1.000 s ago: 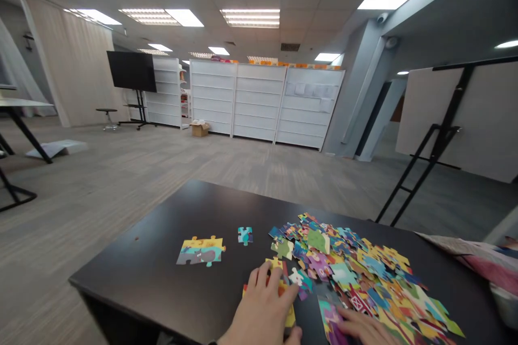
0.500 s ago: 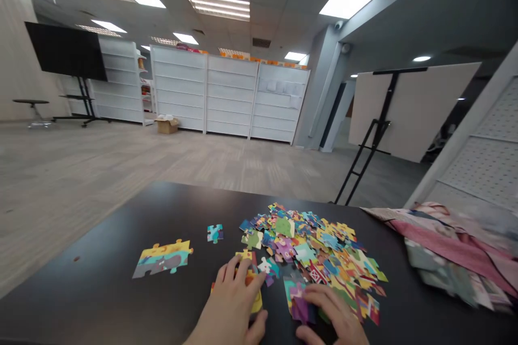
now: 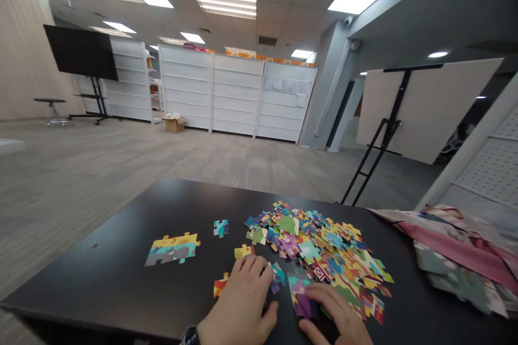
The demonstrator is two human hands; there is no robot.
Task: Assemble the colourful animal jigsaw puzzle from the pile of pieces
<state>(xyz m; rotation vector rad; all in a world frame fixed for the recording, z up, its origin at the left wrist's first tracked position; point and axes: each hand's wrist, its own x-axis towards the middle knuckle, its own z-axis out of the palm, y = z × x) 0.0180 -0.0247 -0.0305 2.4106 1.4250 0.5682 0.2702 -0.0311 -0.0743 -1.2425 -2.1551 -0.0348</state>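
Puzzle heap (image 3: 324, 253) sprawls over the table (image 3: 121, 285) just beyond my right fingers (image 3: 324, 294), which touch a purple piece (image 3: 298, 297), thumb held apart. My left fingers (image 3: 259, 268) lie close together, palm down; whether they pinch anything I can't tell. A yellow piece (image 3: 243, 251) sits just past their tips.

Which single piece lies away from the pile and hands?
The turquoise piece right of the joined section; the yellow piece and orange piece lie by the left hand.

No text is legible, puzzle pieces (image 3: 309, 251) and watch (image 3: 191, 336) included.
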